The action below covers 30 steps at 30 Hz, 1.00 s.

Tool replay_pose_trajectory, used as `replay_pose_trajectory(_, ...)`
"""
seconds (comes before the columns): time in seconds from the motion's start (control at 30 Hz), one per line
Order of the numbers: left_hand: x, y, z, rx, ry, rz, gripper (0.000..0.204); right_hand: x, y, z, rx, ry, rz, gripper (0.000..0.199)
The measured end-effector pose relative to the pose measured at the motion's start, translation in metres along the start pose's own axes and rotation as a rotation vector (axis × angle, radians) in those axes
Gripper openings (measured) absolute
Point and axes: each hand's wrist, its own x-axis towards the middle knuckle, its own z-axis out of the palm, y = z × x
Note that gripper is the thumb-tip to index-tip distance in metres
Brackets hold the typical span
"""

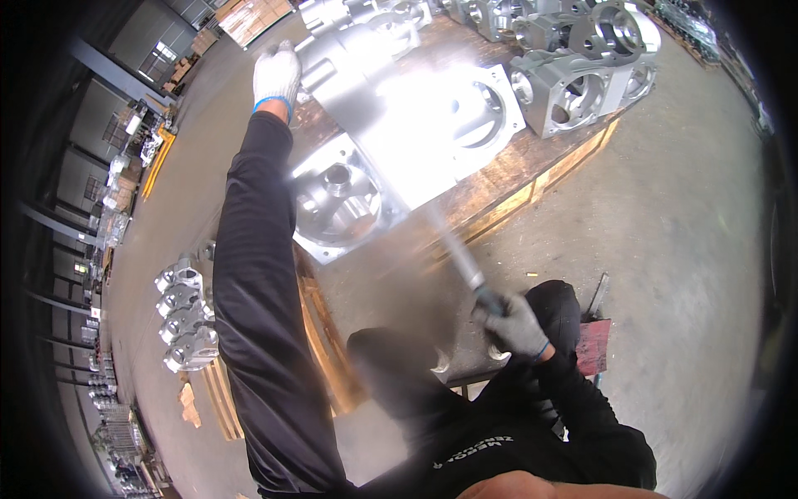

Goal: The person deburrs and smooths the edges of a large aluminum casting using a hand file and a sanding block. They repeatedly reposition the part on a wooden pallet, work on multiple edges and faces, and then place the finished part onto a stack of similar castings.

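Note:
A large bright metal housing (332, 79) lies in front of me on a wooden pallet, its middle washed out by glare. My left hand (277, 76), in a white knit glove, reaches to its far left end with fingers curled against the edge. My gloved right hand (511, 323) is closed round the dark handle of a long, straight metal tool (465, 264). Motion smears the tool, whose far end meets the glare at the housing's near edge; its exact kind is unclear. A round-bored flange (337, 200) faces me at the near left.
More machined housings (573, 91) crowd the pallet (532, 187) at the right and back. Several smaller castings (184, 320) stand at the left beyond my sleeve, near wooden boards (224, 399). A red object (593, 345) is beside my right knee. Cartons (249, 18) stand far off.

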Motion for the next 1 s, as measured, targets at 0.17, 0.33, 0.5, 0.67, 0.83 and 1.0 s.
replay_pose_trajectory(0.17, 0.005, 0.007, 0.005, 0.244, -0.012, -0.047, 0.074, 0.09, -0.1, -0.049, -0.137, 0.635, -0.709, 0.025)
replay_pose_trajectory(0.33, -0.008, 0.021, -0.001, 0.301, -0.082, -0.091, 0.074, 0.2, -0.181, -0.095, -0.329, 0.766, -0.872, 0.045)
replay_pose_trajectory(0.5, -0.019, 0.029, -0.007, 0.228, -0.113, -0.09, 0.069, 0.225, -0.182, -0.102, -0.258, 0.768, -0.794, 0.05)
replay_pose_trajectory(0.67, -0.024, 0.021, -0.003, 0.026, -0.16, 0.005, 0.071, 0.164, -0.143, -0.086, -0.142, 0.76, -0.727, 0.06)
replay_pose_trajectory(0.83, -0.024, -0.001, -0.034, -0.087, -0.289, -0.032, 0.074, 0.103, -0.086, 0.0, -0.048, 0.85, -0.661, 0.057)
replay_pose_trajectory(1.0, -0.053, -0.018, -0.082, -0.407, -0.385, -0.242, 0.06, 0.082, -0.04, 0.065, -0.188, 0.921, -0.578, 0.07)
